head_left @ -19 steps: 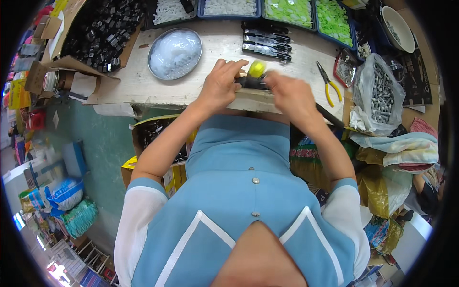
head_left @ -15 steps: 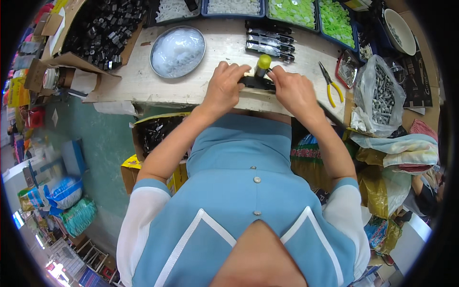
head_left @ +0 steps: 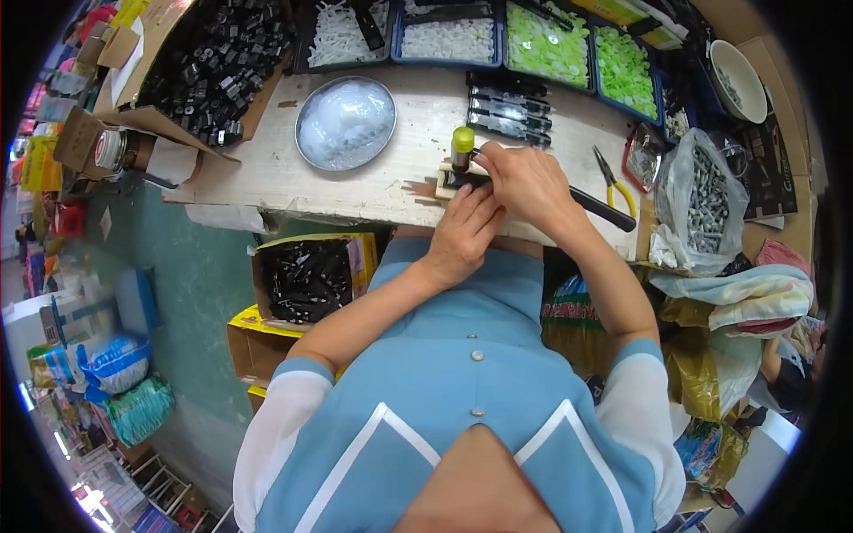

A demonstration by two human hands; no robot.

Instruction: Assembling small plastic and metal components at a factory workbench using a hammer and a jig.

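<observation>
My right hand (head_left: 530, 184) is closed around a mallet (head_left: 463, 142) with a yellow-green face. Its black handle sticks out to the right beyond my fist, and its head stands over a black part (head_left: 464, 178). That part lies in a pale wooden block (head_left: 442, 183) near the bench's front edge. Pressed together, the fingers of my left hand (head_left: 463, 233) hold down the black part from the near side and hide much of it. Several similar long black pieces (head_left: 508, 114) lie in a row just beyond my hands.
A round metal dish (head_left: 346, 123) of whitish material stands left. Trays of white pieces (head_left: 449, 40) and green pieces (head_left: 549, 44) line the back. Yellow-handled pliers (head_left: 615, 182) and a bag of metal parts (head_left: 711, 200) lie right. A box of black parts (head_left: 309, 280) sits below the bench.
My left hand has come nearer and right, onto the black part's near side. The mallet has moved left with my right hand, and its handle now shows at the right. The view has shifted slightly.
</observation>
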